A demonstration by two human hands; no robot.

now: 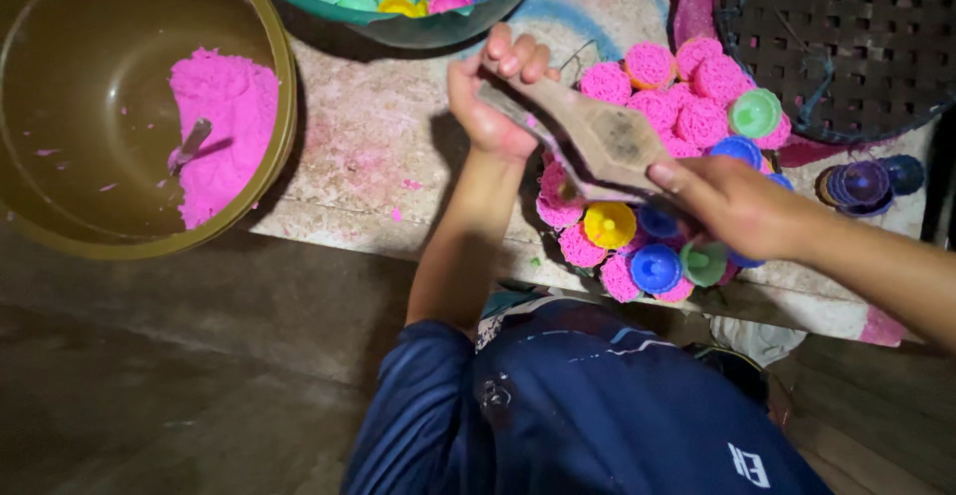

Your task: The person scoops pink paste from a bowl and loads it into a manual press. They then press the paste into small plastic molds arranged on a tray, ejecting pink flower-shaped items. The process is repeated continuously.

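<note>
Above the heap of pink-filled cups, your left hand and right hand both gripped the flat wooden tool; probably levelling powder, which needed a steady, flat stroke.

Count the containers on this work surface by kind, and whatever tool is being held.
Olive-brown basin with pink powder: 1
Green tub of coloured caps: 1
Dark lattice basket: 1
Flat wooden paddle, gripped by the left hand and right hand: 1
Total: 4
</note>
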